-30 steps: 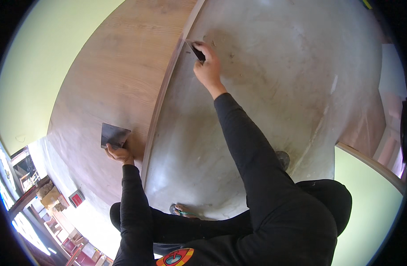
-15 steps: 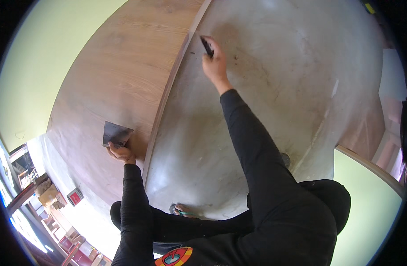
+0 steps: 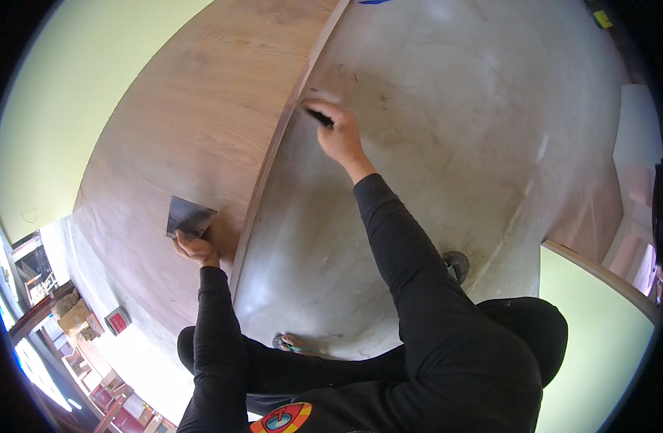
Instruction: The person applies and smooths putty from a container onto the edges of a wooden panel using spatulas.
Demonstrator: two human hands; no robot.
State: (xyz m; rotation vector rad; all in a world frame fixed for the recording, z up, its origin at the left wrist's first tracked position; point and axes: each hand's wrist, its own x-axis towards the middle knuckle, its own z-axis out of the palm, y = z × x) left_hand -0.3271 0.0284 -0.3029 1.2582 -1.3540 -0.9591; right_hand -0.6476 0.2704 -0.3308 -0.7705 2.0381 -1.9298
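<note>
My left hand point(image 3: 195, 250) grips a dark, flat, square plate point(image 3: 188, 218) by its near edge, over the wood-grain board. The fingers under the plate are hidden. In my right hand point(image 3: 341, 136) is a small dark tool point(image 3: 319, 117), perhaps a scraper; its blade is too blurred to make out. The tool's tip meets or nearly meets the long raised edge strip point(image 3: 279, 137) of the wood-grain board point(image 3: 194, 108). The strip runs slantwise from the top middle down to my knees.
Grey floor point(image 3: 418, 166) lies right of the strip. My sandalled foot point(image 3: 297, 345) shows below it. A pale green panel point(image 3: 64, 108) stands far left, another green panel point(image 3: 591, 332) at the right. A red-labelled tin point(image 3: 118, 320) sits lower left, near stacked goods.
My right hand has come nearer along the strip, down and slightly left, with its tool now angled toward the edge. My left hand and the plate have hardly moved.
</note>
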